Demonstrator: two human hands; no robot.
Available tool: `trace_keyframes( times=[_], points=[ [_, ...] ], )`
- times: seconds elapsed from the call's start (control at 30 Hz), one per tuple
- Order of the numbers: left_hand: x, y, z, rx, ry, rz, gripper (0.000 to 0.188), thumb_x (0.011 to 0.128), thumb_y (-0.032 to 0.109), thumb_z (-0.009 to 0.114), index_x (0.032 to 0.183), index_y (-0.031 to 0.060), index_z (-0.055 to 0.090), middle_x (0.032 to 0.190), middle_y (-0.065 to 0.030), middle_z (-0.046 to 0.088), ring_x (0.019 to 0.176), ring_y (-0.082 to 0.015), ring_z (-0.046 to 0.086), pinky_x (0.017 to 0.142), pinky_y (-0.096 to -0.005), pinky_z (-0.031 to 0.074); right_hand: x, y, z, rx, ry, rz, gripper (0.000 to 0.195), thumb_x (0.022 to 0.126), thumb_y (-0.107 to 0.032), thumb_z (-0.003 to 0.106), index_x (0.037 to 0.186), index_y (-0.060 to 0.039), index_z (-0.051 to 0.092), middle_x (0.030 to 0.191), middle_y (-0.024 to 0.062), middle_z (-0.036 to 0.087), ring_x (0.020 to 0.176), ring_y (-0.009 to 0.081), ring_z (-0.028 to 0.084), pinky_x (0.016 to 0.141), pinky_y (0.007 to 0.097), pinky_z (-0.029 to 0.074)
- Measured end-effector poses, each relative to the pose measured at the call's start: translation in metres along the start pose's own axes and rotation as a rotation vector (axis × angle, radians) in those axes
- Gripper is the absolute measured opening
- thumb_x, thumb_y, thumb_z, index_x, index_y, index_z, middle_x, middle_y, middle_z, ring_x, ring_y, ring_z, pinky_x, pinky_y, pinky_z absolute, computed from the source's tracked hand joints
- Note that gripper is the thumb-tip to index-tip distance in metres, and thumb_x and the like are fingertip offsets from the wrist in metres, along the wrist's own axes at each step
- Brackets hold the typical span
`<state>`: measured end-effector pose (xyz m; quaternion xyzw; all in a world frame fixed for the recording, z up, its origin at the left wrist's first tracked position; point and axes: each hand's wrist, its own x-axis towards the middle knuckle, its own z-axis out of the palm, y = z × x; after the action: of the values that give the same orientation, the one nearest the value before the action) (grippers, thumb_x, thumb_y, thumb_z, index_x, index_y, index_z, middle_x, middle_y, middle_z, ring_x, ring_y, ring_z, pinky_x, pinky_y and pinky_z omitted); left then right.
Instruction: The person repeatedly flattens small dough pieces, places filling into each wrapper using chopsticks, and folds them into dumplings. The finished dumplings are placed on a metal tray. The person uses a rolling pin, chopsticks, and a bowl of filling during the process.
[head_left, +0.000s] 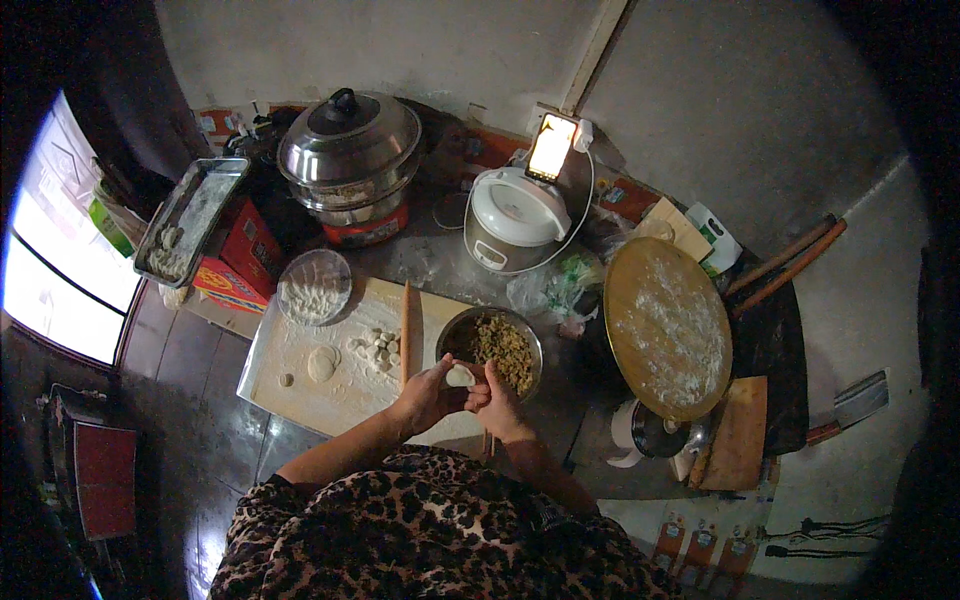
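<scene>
Between my two hands is a dumpling (460, 376), its pale wrapper folded into a half-round. My left hand (429, 394) pinches it from one side and my right hand (496, 401) from the other. Just beyond them sits a metal bowl of chopped filling (504, 345), partly hidden by my fingers. A wooden rolling pin (406, 330) lies on the floured board (300, 397). To its left are a heap of small dough pieces (377, 349), a few flat round wrappers (322, 364) and a single dough piece (286, 380).
A plastic bowl of flour (313, 292) stands at the board's far left corner. Behind are a lidded steamer (349, 157), a rice cooker (517, 214) and a lit phone (552, 148). A floured round tray (667, 330) is at right; a metal tray with dumplings (199, 214) rests far left.
</scene>
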<state>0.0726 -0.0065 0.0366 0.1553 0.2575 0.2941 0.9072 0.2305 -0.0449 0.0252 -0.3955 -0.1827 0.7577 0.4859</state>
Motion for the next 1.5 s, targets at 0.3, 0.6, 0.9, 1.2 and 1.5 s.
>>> trace_keyframes(
  times=[0.3,0.6,0.9,1.2,1.5],
  points=[
    [-0.003,0.001,0.004,-0.004,0.024,-0.006,0.045,0.098,0.041,0.039,0.116,0.0006,0.047,0.104,-0.024,0.062,0.09,-0.0338,0.064,0.085,-0.0423,0.049,0.004,0.004,-0.009,0.041,0.0,0.035,0.047,0.097,-0.048,0.038,0.106,-0.0065,0.057,0.068,-0.0065,0.027,0.062,0.0086,0.027,0.064,0.0262,0.033],
    [-0.005,0.005,0.012,0.025,0.065,-0.028,0.045,0.098,0.041,0.039,0.116,0.001,0.047,0.101,-0.0207,0.062,0.087,-0.0307,0.064,0.079,-0.0397,0.05,0.002,0.004,-0.004,-0.089,0.035,-0.012,0.047,0.097,-0.048,0.037,0.106,-0.0058,0.055,0.067,-0.0058,0.032,0.063,0.0094,0.034,0.065,0.0302,0.038],
    [-0.004,0.0,0.006,0.102,0.123,0.06,0.064,0.094,0.048,0.044,0.129,-0.005,0.034,0.11,-0.0235,0.06,0.098,-0.0345,0.062,0.089,-0.0448,0.047,0.014,0.02,-0.032,-0.577,0.057,-0.191,0.039,0.09,-0.049,0.048,0.101,-0.0118,0.043,0.071,-0.0021,0.039,0.063,0.0126,0.039,0.062,0.0302,0.04],
    [-0.002,-0.001,-0.005,0.048,0.084,0.029,0.056,0.096,0.045,0.042,0.132,0.0041,0.033,0.11,-0.0179,0.06,0.095,-0.0314,0.063,0.086,-0.0429,0.049,0.017,0.016,-0.026,-0.385,0.082,0.008,0.067,0.089,-0.058,0.045,0.12,0.0008,0.05,0.101,0.0126,0.057,0.081,0.0206,0.053,0.075,0.0343,0.043],
    [0.004,-0.004,-0.01,0.058,0.072,0.078,0.054,0.097,0.043,0.04,0.13,0.0019,0.035,0.116,-0.0172,0.056,0.097,-0.0315,0.062,0.089,-0.0456,0.048,0.011,0.001,-0.004,-0.523,0.01,-0.03,0.056,0.092,-0.052,0.046,0.117,-0.0019,0.055,0.102,0.0031,0.057,0.084,0.0136,0.051,0.071,0.0271,0.042]
  ],
)
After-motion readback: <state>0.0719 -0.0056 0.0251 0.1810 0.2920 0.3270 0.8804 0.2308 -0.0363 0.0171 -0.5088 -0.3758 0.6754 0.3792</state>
